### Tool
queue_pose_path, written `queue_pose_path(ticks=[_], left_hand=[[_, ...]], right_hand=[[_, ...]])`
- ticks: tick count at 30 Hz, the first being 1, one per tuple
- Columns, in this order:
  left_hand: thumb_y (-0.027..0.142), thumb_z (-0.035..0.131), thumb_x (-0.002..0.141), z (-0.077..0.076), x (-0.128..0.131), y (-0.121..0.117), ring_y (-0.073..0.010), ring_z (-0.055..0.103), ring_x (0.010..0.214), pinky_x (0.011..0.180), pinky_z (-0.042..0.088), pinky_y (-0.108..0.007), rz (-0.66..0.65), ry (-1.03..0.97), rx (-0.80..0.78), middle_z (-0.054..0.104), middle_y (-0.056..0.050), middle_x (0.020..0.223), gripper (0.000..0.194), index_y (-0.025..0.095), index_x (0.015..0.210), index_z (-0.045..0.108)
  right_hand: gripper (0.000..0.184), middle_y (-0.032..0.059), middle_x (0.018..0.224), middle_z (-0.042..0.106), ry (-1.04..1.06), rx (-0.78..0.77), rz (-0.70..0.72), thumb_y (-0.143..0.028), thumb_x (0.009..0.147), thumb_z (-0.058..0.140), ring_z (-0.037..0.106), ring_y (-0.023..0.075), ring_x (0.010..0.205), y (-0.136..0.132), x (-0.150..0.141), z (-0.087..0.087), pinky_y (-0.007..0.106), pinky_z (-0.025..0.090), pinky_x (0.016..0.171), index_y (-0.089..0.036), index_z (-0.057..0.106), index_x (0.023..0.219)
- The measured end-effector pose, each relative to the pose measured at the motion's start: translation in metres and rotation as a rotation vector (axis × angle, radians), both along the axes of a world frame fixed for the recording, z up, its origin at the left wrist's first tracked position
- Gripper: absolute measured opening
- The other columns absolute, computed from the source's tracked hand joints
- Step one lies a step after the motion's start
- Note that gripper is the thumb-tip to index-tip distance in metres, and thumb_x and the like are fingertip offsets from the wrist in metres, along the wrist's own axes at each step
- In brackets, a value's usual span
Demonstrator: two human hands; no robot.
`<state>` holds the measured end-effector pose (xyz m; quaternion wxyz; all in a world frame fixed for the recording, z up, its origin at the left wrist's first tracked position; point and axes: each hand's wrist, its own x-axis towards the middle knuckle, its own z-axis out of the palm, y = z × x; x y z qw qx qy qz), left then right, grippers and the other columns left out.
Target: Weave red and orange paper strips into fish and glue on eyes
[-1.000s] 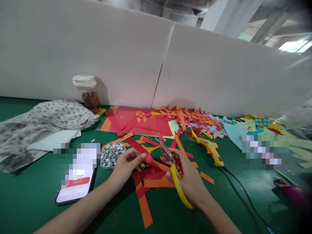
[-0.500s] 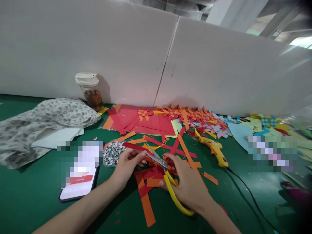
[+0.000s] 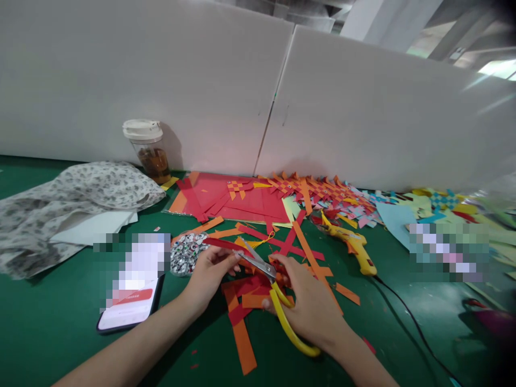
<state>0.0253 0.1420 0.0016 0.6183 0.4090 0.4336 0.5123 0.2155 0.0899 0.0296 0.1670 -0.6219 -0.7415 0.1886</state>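
My left hand [image 3: 209, 274] pinches a red paper strip [image 3: 221, 244] just above the green table [image 3: 48, 322]. My right hand [image 3: 308, 309] grips yellow-handled scissors [image 3: 274, 293], whose metal blades point left and meet the strip beside my left fingers. Under both hands lies a heap of loose red and orange strips [image 3: 242, 317]. A round pack of googly eyes [image 3: 186, 252] sits just left of my left hand.
A phone [image 3: 129, 306] lies at the front left, with patterned cloth [image 3: 72, 199] and a lidded cup [image 3: 149, 150] behind it. Red sheets [image 3: 242, 201], woven paper pieces [image 3: 322, 191], a yellow glue gun [image 3: 350, 244] with its black cord and coloured papers fill the right. White boards wall the back.
The scissors swung from pointing up and away to pointing left at the red strip. My left hand lowered the strip slightly. The view shifted a little.
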Motion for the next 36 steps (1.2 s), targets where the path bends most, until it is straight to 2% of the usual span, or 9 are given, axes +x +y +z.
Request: queue_pose_path(ticks=[9, 17, 23, 36], left_hand=[[0.026, 0.069, 0.064, -0.0013, -0.0012, 0.001, -0.0097, 0.055, 0.049, 0.05, 0.043, -0.02, -0.038, 0.024, -0.001, 0.06, 0.003, 0.05, 0.014, 0.015, 0.062, 0.061], [0.024, 0.068, 0.064, -0.0034, -0.002, 0.0012, -0.0102, 0.055, 0.049, 0.05, 0.043, -0.021, -0.016, 0.0, -0.006, 0.06, 0.003, 0.051, 0.011, 0.015, 0.063, 0.061], [0.022, 0.067, 0.065, -0.0031, -0.0016, 0.0004, -0.0094, 0.055, 0.049, 0.05, 0.043, -0.02, -0.022, 0.013, -0.005, 0.061, 0.003, 0.051, 0.01, 0.015, 0.062, 0.061], [0.025, 0.068, 0.065, -0.0027, -0.0028, 0.0011, -0.0085, 0.054, 0.048, 0.049, 0.043, -0.019, -0.036, -0.001, 0.0, 0.06, 0.004, 0.051, 0.014, 0.015, 0.062, 0.06]], right_hand=[[0.059, 0.0092, 0.115, 0.056, -0.006, -0.025, -0.02, -0.032, 0.069, 0.058, 0.056, 0.0263, 0.101, -0.0002, -0.0005, -0.0008, 0.038, 0.047, 0.077, -0.025, 0.039, 0.124], [0.059, 0.0101, 0.115, 0.056, -0.029, -0.002, 0.012, -0.033, 0.068, 0.058, 0.057, 0.0266, 0.098, -0.0007, -0.0016, 0.003, 0.037, 0.047, 0.075, -0.023, 0.04, 0.124], [0.061, 0.0107, 0.116, 0.056, -0.041, 0.009, 0.008, -0.034, 0.068, 0.058, 0.056, 0.0276, 0.101, -0.0004, 0.0, -0.0003, 0.038, 0.047, 0.076, -0.022, 0.04, 0.124], [0.059, 0.0109, 0.113, 0.058, -0.025, 0.025, 0.009, -0.033, 0.067, 0.058, 0.059, 0.0266, 0.098, -0.0003, -0.0001, -0.0018, 0.037, 0.049, 0.075, -0.02, 0.042, 0.122]])
